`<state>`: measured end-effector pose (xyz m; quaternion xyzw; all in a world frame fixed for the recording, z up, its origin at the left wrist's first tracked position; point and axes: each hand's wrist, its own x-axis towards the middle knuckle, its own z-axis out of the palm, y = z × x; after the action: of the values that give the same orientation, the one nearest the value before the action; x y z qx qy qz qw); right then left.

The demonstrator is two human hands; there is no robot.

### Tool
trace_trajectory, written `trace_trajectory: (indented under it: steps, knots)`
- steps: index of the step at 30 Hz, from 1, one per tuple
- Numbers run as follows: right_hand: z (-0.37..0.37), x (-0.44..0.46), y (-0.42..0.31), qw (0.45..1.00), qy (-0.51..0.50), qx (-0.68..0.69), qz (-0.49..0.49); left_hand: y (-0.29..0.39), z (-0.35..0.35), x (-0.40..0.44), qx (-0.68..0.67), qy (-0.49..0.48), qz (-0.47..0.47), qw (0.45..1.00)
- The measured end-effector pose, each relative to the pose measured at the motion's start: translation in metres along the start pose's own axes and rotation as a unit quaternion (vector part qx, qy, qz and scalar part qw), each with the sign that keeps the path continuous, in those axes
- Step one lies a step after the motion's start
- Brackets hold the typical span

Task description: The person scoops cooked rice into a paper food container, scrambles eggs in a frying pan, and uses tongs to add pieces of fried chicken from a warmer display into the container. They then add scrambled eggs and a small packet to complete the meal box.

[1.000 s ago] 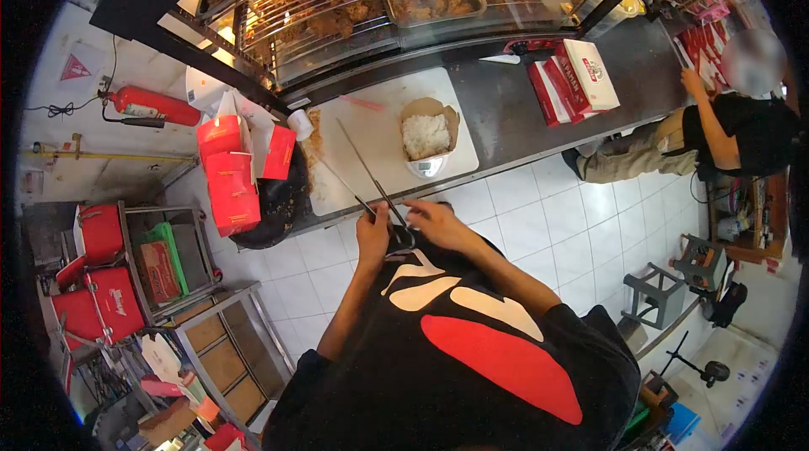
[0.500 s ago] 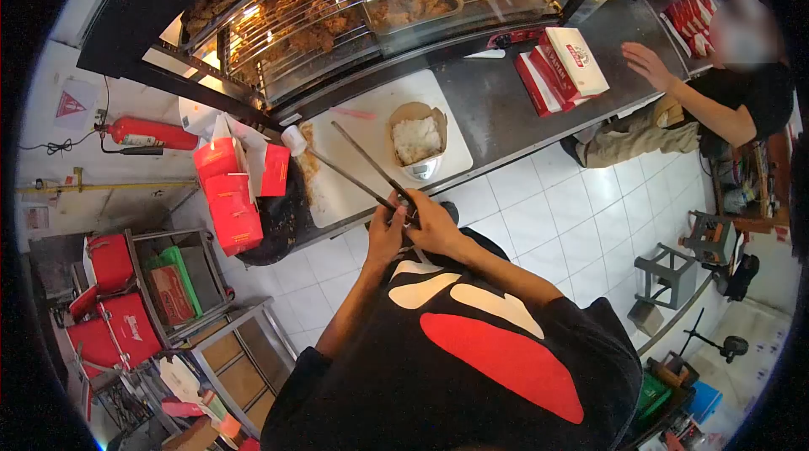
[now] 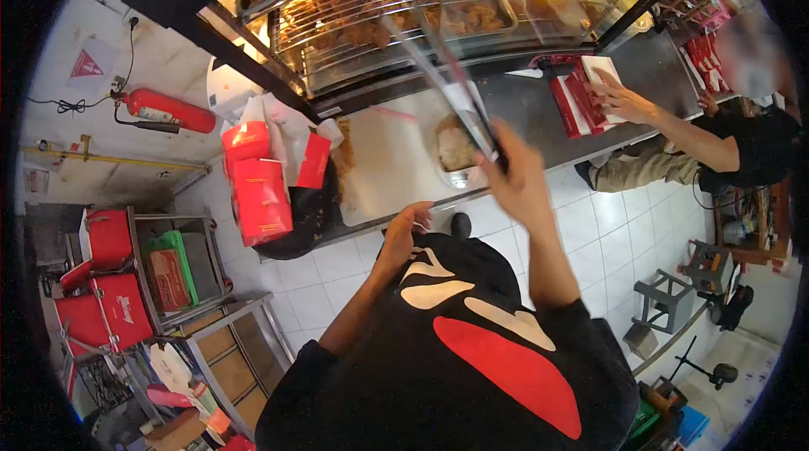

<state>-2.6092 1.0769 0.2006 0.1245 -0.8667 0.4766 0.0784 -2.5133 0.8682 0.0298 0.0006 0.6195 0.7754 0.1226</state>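
Here, metal tongs (image 3: pixel 479 132) slant inward over the counter (image 3: pixel 535 110), the right hand (image 3: pixel 518 174) clamped round their near end, presumably for reach, the left hand (image 3: pixel 404 236) loosely curled round nothing visible, and a rice carton (image 3: pixel 457 146) near the counter's front edge.

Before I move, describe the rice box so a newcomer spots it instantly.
Look below the lit glass display case to the white board. Near the board's right end stands an open brown box. Its brown colour and white rice set it apart from the red boxes at left.
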Motion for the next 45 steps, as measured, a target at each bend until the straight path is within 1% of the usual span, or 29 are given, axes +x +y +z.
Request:
trace_trajectory:
  steps: [1,2,3,4,5,6,8,11,16,19,20,21,24,25,28,29,30,32,34,36,37,38,40,42,43,44,45]
  knots:
    - [-0.004,0.015,-0.014,0.994,0.057,-0.052,-0.075,0.001,-0.010,-0.002,0.007,-0.004,0.009,1.000]
    - [-0.016,0.028,-0.046,0.998,0.036,-0.057,-0.001,0.006,-0.022,-0.004,0.026,-0.007,0.005,1.000]
    - [-0.020,0.044,-0.045,0.987,0.066,-0.122,-0.084,0.011,-0.033,-0.006,0.044,-0.010,0.003,0.999]
    - [-0.030,0.054,-0.079,0.978,0.047,-0.204,-0.023,0.016,-0.043,-0.007,0.060,-0.014,0.002,0.998]
    - [-0.035,0.070,-0.089,0.953,0.057,-0.289,-0.071,0.022,-0.053,-0.010,0.067,-0.012,0.005,0.998]
    - [-0.037,0.087,-0.099,0.926,0.082,-0.347,-0.123,0.024,-0.064,-0.010,0.072,-0.018,0.004,0.997]
    - [-0.042,0.123,-0.117,0.872,0.060,-0.465,-0.141,0.026,-0.084,-0.014,0.082,-0.032,-0.002,0.996]
    - [-0.035,0.163,-0.153,0.813,0.019,-0.569,-0.127,0.026,-0.102,-0.019,0.086,-0.038,-0.029,0.995]
    - [-0.021,0.210,-0.210,0.776,-0.084,-0.624,0.033,0.030,-0.118,-0.023,0.106,-0.087,-0.045,0.990]
    - [-0.012,0.227,-0.215,0.749,-0.156,-0.628,0.145,0.028,-0.123,-0.023,0.074,-0.095,-0.027,0.992]
    - [-0.012,0.233,-0.214,0.739,-0.178,-0.623,0.184,0.028,-0.124,-0.022,0.065,-0.091,-0.036,0.993]
    - [-0.016,0.235,-0.193,0.754,-0.140,-0.636,0.080,0.030,-0.125,-0.023,0.058,-0.087,-0.045,0.993]
    - [-0.026,0.228,-0.178,0.825,-0.096,-0.548,0.102,0.033,-0.128,-0.022,0.025,-0.067,-0.060,0.996]
    - [-0.024,0.207,-0.190,0.838,-0.021,-0.544,0.046,0.033,-0.129,-0.021,0.012,-0.059,-0.063,0.996]
    - [-0.054,0.188,-0.165,0.877,-0.039,-0.478,-0.011,0.020,-0.133,-0.016,0.023,-0.047,-0.051,0.997]
    - [-0.053,0.169,-0.177,0.909,-0.025,-0.415,0.033,0.017,-0.134,-0.014,0.047,-0.050,-0.037,0.997]
    - [-0.051,0.145,-0.190,0.934,-0.011,-0.349,0.077,0.015,-0.134,-0.013,0.042,-0.046,-0.041,0.997]
    - [-0.075,0.110,-0.169,0.936,-0.014,-0.348,0.054,0.011,-0.130,-0.008,0.031,-0.036,-0.046,0.998]
    - [-0.085,0.063,-0.163,0.962,-0.003,-0.209,0.176,0.021,-0.126,-0.002,0.046,-0.025,-0.043,0.998]
    - [-0.096,0.019,-0.135,0.948,-0.027,-0.192,0.251,0.023,-0.124,0.003,0.040,-0.015,-0.042,0.998]
    - [-0.093,0.003,-0.122,0.937,-0.067,-0.174,0.295,0.018,-0.122,0.007,0.021,-0.008,-0.077,0.997]
    - [-0.091,-0.008,-0.107,0.922,-0.104,-0.154,0.340,0.020,-0.118,0.010,0.020,-0.005,-0.080,0.997]
    - [-0.073,-0.021,-0.076,0.909,-0.170,-0.168,0.342,0.024,-0.110,0.014,0.022,-0.005,-0.091,0.996]
    - [-0.052,-0.027,-0.042,0.903,-0.212,-0.197,0.318,0.017,-0.103,0.020,0.000,-0.023,-0.114,0.993]
    - [-0.044,-0.030,-0.027,0.908,-0.213,-0.242,0.266,0.012,-0.101,0.019,-0.011,-0.031,-0.129,0.991]
    - [-0.040,-0.031,-0.017,0.910,-0.213,-0.287,0.210,0.008,-0.100,0.017,0.008,-0.044,-0.133,0.990]
    - [-0.042,-0.030,-0.016,0.913,-0.205,-0.271,0.225,0.006,-0.100,0.021,0.026,-0.054,-0.129,0.990]
